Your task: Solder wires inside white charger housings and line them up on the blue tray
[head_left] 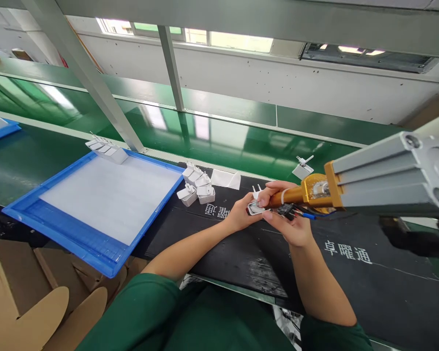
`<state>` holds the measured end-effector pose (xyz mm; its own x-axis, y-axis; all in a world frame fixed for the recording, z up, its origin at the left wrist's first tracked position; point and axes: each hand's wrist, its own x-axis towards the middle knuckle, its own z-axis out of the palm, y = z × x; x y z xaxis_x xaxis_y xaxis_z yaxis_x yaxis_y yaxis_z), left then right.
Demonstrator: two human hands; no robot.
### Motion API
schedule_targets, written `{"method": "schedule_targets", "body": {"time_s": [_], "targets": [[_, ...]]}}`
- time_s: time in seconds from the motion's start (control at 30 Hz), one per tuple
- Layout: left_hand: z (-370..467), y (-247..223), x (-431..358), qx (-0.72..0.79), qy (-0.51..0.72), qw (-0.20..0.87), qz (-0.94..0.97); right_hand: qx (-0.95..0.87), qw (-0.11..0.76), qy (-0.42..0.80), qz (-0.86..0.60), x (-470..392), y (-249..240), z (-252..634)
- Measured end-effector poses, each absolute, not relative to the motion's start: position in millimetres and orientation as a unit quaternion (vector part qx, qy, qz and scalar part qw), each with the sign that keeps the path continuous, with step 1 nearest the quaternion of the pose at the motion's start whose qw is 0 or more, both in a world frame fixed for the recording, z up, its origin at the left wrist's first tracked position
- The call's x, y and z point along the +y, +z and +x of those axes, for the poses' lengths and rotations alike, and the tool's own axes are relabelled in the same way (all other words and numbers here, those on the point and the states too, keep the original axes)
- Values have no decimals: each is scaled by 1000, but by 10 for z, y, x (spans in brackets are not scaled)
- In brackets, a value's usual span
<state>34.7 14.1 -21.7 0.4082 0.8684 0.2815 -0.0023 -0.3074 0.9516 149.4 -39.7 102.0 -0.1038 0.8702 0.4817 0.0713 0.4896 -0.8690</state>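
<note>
Between my hands, a white plug adapter [256, 207] with metal prongs is held on the black mat. My left hand [241, 213] is closed round its left side. My right hand [290, 217] has its fingers at the adapter's right side, beside the tip of an orange-gold tool [292, 196] fixed to a grey metal cylinder. Several similar white adapters [196, 183] stand in a cluster left of my hands. One more white adapter [302, 168] sits on the green surface beyond my right hand.
A blue tray [151, 219] with a white sheet and a row of white adapters [107, 149] is on the left. Cardboard boxes [18, 278] stand below it. The grey cylinder [384, 170] reaches in from the right. A metal post [91, 83] rises behind the tray.
</note>
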Motion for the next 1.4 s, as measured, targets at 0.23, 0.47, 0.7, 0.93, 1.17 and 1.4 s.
{"method": "schedule_targets", "body": {"time_s": [0.23,0.47,0.7,0.93,1.17,1.4], "targets": [[361,-194,132,314,452,497,671,-625,585,374,-357,-377,960,1508],[318,-126,159,358,419,485,679,-653,571,381,-320,-388,837,1643],[88,64,378,444,407,484,635,-661,584,381,-278,-216,897,1752],[26,107,382,430,394,535,611,-666,560,378,-317,-74,974,1958],[8,139,398,464,349,511,634,-673,549,363,-337,-20,943,2107],[-4,87,460,505,253,416,713,-685,542,347,-342,-19,954,2122]]}}
